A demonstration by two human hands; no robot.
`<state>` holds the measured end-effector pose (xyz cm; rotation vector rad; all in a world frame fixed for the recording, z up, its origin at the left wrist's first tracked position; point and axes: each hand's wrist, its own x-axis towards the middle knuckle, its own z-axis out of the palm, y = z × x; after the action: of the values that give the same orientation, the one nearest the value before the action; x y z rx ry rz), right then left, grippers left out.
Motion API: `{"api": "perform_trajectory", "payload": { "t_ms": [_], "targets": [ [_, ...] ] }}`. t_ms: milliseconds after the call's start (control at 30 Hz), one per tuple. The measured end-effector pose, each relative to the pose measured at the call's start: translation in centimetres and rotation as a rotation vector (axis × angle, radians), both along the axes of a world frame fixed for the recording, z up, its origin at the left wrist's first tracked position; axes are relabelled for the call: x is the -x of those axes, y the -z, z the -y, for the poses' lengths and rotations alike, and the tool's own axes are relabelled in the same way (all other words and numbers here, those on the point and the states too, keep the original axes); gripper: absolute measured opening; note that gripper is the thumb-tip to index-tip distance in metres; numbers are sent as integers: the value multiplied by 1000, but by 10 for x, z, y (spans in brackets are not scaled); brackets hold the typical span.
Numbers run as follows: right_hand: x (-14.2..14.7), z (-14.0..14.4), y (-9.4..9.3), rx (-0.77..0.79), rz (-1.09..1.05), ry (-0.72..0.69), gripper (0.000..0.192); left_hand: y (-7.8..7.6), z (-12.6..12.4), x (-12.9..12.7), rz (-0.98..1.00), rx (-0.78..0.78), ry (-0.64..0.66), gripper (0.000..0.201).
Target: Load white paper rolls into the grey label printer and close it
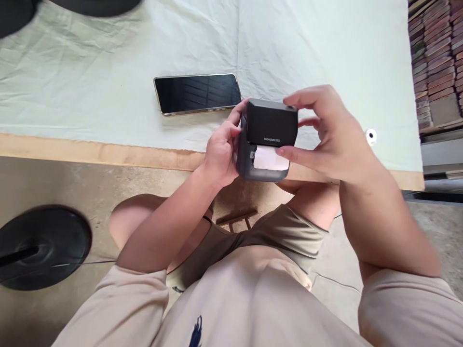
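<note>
A dark label printer [269, 123] with NIIMBOT lettering is held up over the table's front edge. Below its black top part, a strip of white label paper [269, 161] shows. My left hand [223, 153] is closed around the printer's left side, its fingertips hidden behind it. From the right, my right hand [325, 135] grips the printer, the index finger on its upper right corner and the thumb at the white paper by the black part's lower edge. Whether the thumb presses on the paper or the black part, I cannot tell.
A smartphone [198, 94] with a dark screen lies left of the printer on the pale cloth [108, 91]. To the right sits a small white roll [371, 137]. A round black base [47, 246] stands on the floor at left. Stacked bricks [439, 62] are at far right.
</note>
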<state>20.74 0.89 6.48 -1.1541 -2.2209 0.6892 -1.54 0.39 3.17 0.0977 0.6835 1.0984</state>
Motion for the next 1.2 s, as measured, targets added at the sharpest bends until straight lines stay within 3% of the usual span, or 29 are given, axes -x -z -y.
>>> {"api": "perform_trajectory", "payload": {
  "t_ms": [67,167,233,333,433,600,733,867,967,1033,1133,1200],
  "targets": [
    [3,-1,-3,-102,45,30,66,0,0,1,-9,-6,1,72],
    [12,-1,-3,-286,10,168,46,-1,0,2,-16,-13,20,65],
    [20,-1,-3,-279,-70,273,43,1,1,2,-17,-24,25,60],
    [29,0,-7,-144,-199,353,53,5,3,1,-8,-43,0,54],
    [32,1,-14,-110,-204,311,52,10,2,0,14,-65,-21,51],
    [28,-9,-23,25,245,182,16,9,1,-1,-10,-38,-23,52],
    [29,-27,-17,73,458,126,30,6,3,0,-53,-43,-20,53],
    [38,-35,-25,109,424,114,39,5,3,-1,-61,-61,-6,51],
    [35,-23,-46,140,286,106,40,6,2,-1,-38,-51,-12,47],
    [22,-10,-52,165,6,158,38,7,2,-1,-24,-44,-11,46],
    [-11,9,-27,185,-676,309,32,7,1,1,-34,-60,-13,44],
    [-32,22,7,266,-785,360,46,7,1,2,-49,-81,-14,40]
  ]
}}
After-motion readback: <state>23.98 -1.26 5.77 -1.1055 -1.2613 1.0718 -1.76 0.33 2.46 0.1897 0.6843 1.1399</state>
